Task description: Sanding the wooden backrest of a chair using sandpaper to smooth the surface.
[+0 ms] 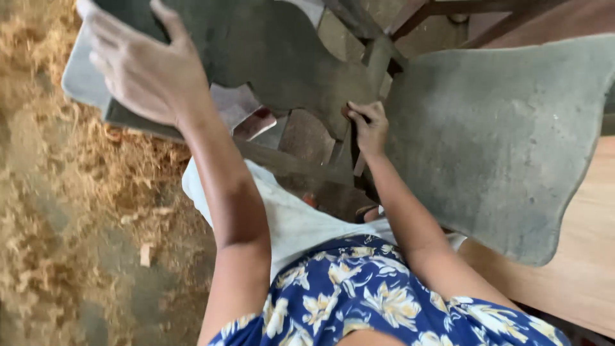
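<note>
My left hand [144, 67] grips the upper left end of a large grey, curved wooden panel [269, 51], fingers wrapped over its edge. My right hand [366, 125] pinches the panel's lower edge near the middle, with a small dark reddish piece, perhaps sandpaper, pressed under the fingertips. A second grey curved panel [500, 141] lies to the right, resting on a light wooden board [576, 269]. My lap shows a blue flowered garment [359, 295] and a white cloth [288, 218].
Wood shavings and sawdust [70, 186] cover the floor on the left. Brown wooden frame pieces [307, 138] sit under the panels. Dark wooden legs or rails [474, 13] cross the top right.
</note>
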